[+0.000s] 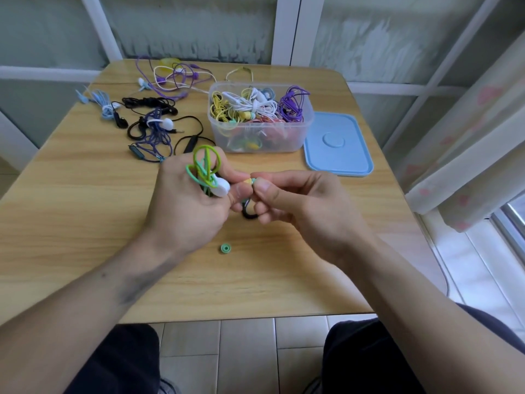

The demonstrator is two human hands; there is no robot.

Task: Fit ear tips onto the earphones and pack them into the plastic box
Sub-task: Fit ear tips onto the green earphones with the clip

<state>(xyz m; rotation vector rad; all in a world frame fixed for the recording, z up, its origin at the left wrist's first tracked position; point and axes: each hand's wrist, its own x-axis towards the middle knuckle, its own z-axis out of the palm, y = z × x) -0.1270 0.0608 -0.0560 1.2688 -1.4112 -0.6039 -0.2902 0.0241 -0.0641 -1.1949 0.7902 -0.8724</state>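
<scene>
Both hands [187, 194] [298, 200] on green earphones [206, 166]

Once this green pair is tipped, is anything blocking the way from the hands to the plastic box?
Nothing visible blocks it. The plastic box stands open just beyond the hands, and its blue lid lies flat on the table to its right. The left hand grips the green earphones. The box is already heaped with coiled earphones near its rim.

Left hand [187, 200] gripping green earphones [205, 169], right hand [292, 200] pinching earbud [247, 182], loose green ear tip [225, 248] on table [85, 209]
</scene>
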